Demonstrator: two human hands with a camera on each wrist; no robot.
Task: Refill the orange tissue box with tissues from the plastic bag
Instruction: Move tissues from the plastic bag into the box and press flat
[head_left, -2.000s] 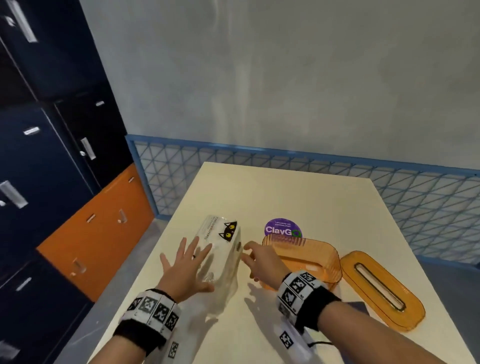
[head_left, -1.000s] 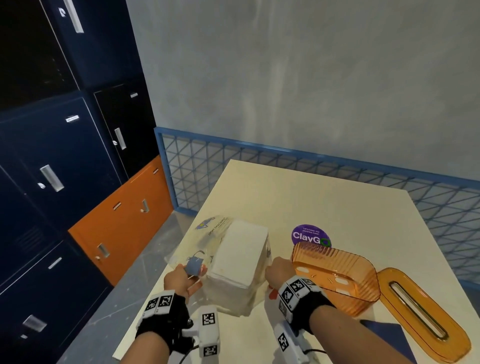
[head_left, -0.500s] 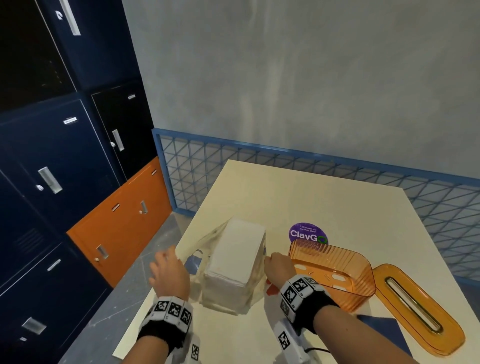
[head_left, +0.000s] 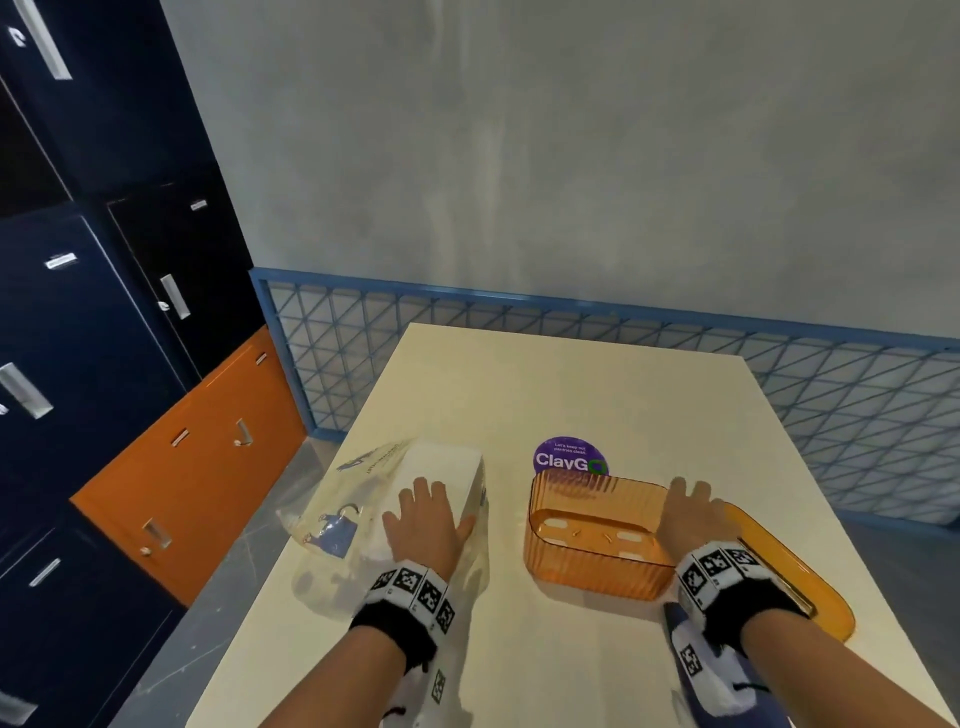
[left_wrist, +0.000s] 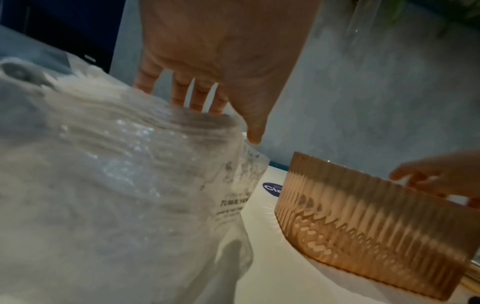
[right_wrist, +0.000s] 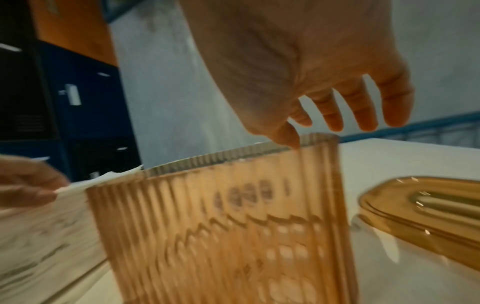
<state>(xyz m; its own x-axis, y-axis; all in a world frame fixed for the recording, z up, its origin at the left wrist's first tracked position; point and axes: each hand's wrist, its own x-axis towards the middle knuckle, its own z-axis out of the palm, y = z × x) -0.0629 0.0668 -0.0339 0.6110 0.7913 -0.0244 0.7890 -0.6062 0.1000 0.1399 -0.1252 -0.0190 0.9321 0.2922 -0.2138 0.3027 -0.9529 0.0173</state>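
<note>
A clear plastic bag (head_left: 332, 525) with a white tissue stack (head_left: 447, 462) lies on the table's left side. My left hand (head_left: 426, 525) rests flat on top of the stack, fingers straight. In the left wrist view the fingers (left_wrist: 197, 98) lie over the crinkled bag (left_wrist: 116, 185). The empty ribbed orange tissue box (head_left: 592, 551) stands open-topped to the right. My right hand (head_left: 693, 519) hovers over its right end, fingers loosely spread. In the right wrist view its thumb touches the box (right_wrist: 221, 226) at the rim. The orange slotted lid (head_left: 810, 587) lies beyond the hand.
A round purple sticker (head_left: 569, 457) sits on the cream table (head_left: 571, 384) behind the box. The bag overhangs the table's left edge. Dark blue and orange lockers (head_left: 197, 467) stand at the left. A blue mesh rail (head_left: 623, 322) runs behind the table.
My left hand has moved from the bag's left side onto the top of the tissue stack. My right hand has left the bag and moved right to the box's far end.
</note>
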